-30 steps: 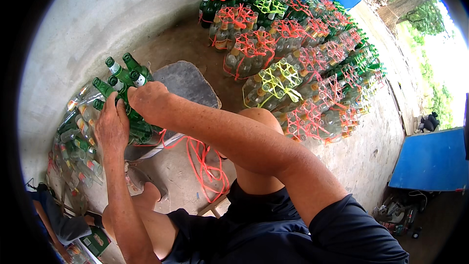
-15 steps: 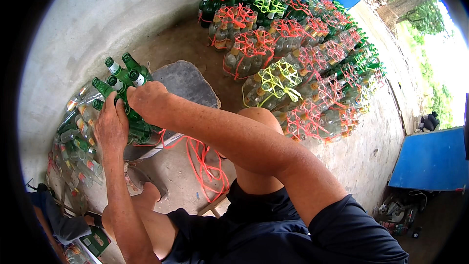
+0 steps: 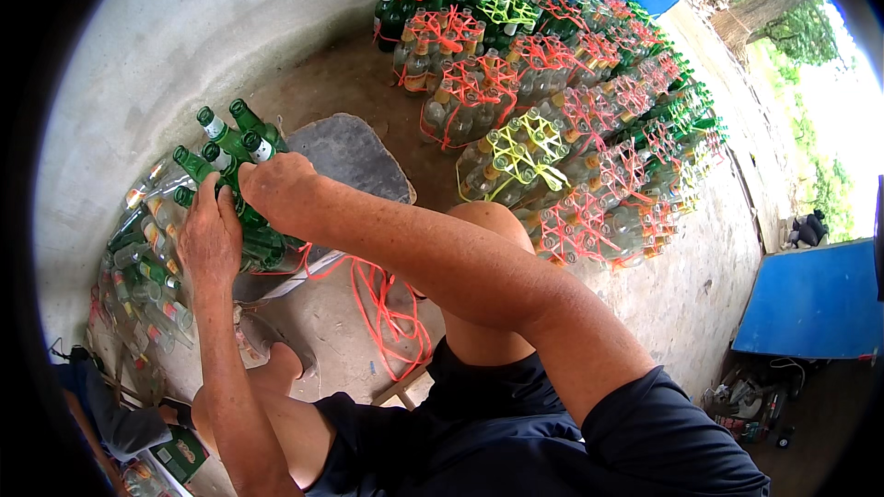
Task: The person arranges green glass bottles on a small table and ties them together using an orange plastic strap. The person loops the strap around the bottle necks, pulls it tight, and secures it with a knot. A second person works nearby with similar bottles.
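Several green glass bottles (image 3: 221, 133) stand close together at the left, their necks tilted up toward the wall. My left hand (image 3: 210, 235) is closed against the near side of this cluster, with fingers and thumb around a green bottle. On the cluster's right side my right hand (image 3: 284, 186) is curled into a fist among the necks. Its fingertips are turned away, so what it grips is hidden. Red plastic string (image 3: 382, 313) trails from the base of the cluster onto the floor. Beneath and behind the bottles is a dark grey flat-topped block or board (image 3: 345, 152).
Many bottle bundles (image 3: 534, 143) tied with red and yellow string fill the floor at the far right. Loose clear and green bottles (image 3: 147, 267) are heaped along the wall at left. Blue panels (image 3: 810, 304) stand at the right. A green box (image 3: 181, 454) lies lower left.
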{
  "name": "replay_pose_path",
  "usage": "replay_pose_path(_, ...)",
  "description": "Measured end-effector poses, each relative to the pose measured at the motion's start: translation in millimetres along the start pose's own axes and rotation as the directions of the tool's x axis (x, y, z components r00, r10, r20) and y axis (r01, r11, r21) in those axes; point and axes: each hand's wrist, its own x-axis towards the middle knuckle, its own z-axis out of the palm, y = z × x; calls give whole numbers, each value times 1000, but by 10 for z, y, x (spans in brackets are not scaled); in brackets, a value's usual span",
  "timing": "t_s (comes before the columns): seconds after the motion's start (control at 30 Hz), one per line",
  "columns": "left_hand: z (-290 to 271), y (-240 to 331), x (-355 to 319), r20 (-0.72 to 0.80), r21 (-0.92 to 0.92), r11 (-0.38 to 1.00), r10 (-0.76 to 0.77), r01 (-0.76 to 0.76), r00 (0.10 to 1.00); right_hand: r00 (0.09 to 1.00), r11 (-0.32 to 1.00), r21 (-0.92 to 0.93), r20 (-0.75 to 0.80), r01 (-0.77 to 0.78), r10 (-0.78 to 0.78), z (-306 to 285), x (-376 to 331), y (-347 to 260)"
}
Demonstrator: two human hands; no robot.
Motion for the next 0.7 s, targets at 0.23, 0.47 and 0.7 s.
replay_pose_path(0.23,0,14,1,13,7,1000,-9,9,1000,1000,1000,-16,-1,-4,3,10,-6,5)
replay_pose_path(0.47,-26,22,1,25,12,1000,-17,17,1000,1000,1000,-24,8,3,-3,-3,-2,-1)
replay_pose_path(0.7,-19,19,-4,11,-1,1000,-9,9,1000,1000,1000,-18,2,4,-4,-15,-15,-2)
